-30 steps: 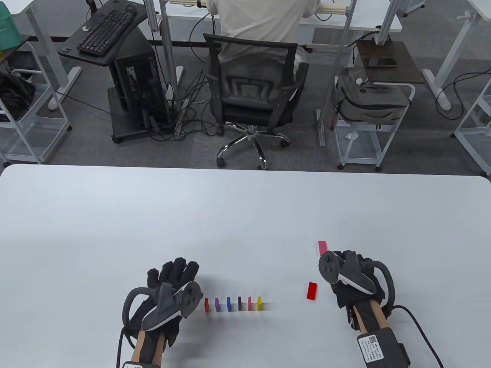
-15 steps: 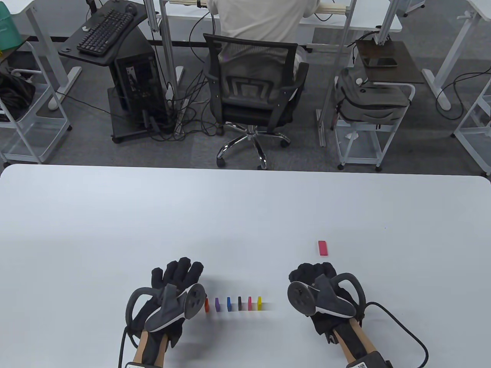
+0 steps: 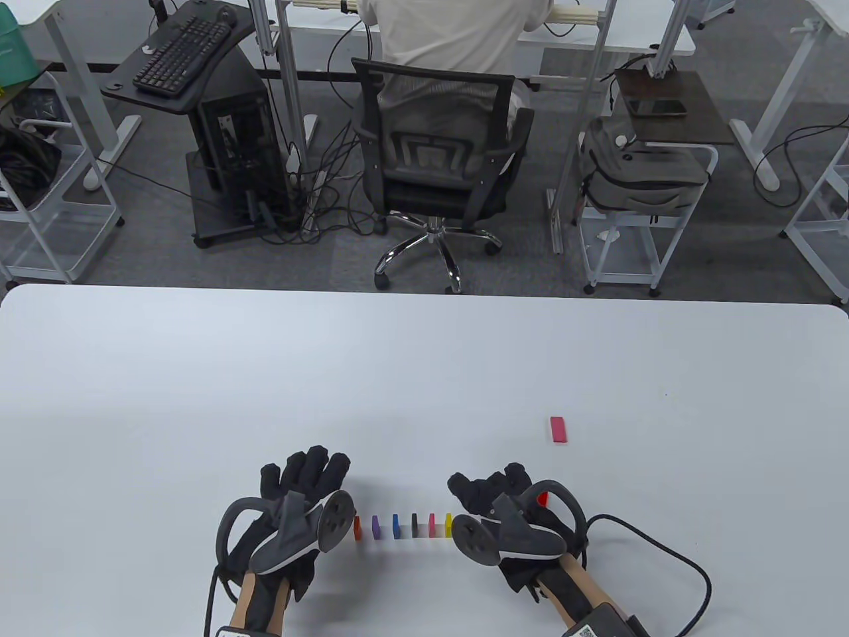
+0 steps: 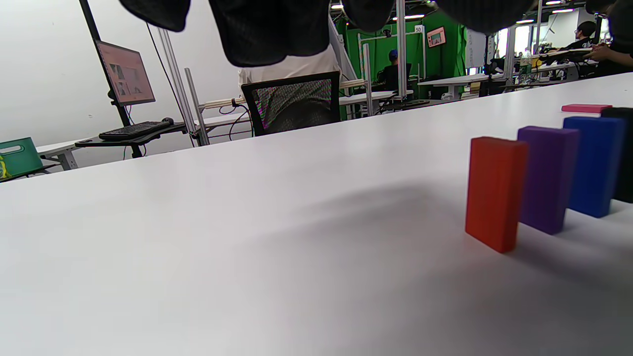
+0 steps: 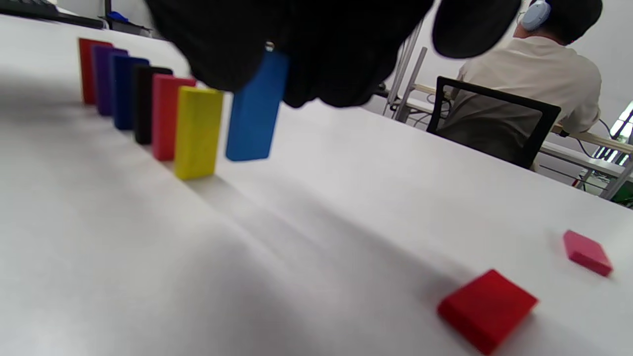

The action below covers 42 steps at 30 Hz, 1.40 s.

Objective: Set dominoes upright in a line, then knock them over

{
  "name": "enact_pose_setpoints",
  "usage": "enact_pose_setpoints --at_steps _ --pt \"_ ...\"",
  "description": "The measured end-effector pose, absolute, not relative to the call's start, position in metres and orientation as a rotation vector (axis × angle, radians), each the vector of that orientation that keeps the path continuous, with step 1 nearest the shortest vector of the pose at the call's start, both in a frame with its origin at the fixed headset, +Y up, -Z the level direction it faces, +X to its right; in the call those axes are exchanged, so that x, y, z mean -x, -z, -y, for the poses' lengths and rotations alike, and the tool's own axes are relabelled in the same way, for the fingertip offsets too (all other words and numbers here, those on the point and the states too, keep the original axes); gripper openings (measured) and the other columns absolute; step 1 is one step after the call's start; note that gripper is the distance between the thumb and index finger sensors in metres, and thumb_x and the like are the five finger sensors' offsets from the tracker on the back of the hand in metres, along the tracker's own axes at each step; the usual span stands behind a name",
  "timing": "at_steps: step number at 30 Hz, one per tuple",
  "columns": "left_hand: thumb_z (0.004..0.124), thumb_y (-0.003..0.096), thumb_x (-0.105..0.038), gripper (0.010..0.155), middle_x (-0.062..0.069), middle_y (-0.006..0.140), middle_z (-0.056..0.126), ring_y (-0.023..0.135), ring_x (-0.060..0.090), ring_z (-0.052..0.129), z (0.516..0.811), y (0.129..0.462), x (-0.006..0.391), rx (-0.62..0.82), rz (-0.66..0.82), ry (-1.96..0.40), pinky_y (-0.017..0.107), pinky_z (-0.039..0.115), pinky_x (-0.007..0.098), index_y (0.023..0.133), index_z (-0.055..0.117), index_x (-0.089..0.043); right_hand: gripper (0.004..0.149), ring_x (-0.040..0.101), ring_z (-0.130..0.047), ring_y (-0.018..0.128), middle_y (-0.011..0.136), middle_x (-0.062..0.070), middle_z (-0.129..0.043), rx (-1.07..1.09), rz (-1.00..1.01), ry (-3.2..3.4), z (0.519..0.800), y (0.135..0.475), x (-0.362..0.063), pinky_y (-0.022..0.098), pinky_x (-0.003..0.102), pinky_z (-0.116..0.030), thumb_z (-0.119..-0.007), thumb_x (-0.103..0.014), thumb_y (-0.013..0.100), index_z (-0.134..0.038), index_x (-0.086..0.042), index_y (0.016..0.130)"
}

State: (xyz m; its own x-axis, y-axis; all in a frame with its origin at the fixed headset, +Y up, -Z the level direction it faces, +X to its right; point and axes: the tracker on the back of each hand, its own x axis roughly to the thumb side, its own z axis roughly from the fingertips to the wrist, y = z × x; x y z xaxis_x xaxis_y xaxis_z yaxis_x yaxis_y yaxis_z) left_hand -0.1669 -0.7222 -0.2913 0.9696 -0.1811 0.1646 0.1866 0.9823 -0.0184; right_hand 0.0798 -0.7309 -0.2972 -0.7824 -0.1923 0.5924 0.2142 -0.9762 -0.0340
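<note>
We see six dominoes [image 5: 148,109] standing upright on the white bench [image 3: 424,371], long axes vertical, in a left-right row: orange, purple, blue, black, pink, yellow. Our right hand [image 3: 487,494] pinches a light-blue domino [image 5: 254,111] upright just beside the yellow one [image 5: 196,131]. Our left hand [image 3: 302,474] rests open beside the orange end [image 4: 494,193].

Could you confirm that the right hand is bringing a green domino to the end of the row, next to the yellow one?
Not quite: the domino the right hand holds beside the yellow domino is blue, not green, as the right wrist view shows.
</note>
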Motion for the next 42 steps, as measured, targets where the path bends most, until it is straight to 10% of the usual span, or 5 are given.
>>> enact_pose_setpoints --at_steps 42 --pt "0.06 0.0506 -0.058 0.074 0.008 0.125 0.05 0.115 0.032 0.06 0.721 0.291 0.166 0.048 0.165 0.204 0.08 0.049 0.061 0.116 0.037 -0.032 0.07 0.034 -0.076 0.094 0.103 0.004 -0.074 0.92 0.144 2.732 0.742 0.297 -0.072 0.072 0.069 -0.052 -0.076 -0.033 0.056 -0.039 -0.012 0.112"
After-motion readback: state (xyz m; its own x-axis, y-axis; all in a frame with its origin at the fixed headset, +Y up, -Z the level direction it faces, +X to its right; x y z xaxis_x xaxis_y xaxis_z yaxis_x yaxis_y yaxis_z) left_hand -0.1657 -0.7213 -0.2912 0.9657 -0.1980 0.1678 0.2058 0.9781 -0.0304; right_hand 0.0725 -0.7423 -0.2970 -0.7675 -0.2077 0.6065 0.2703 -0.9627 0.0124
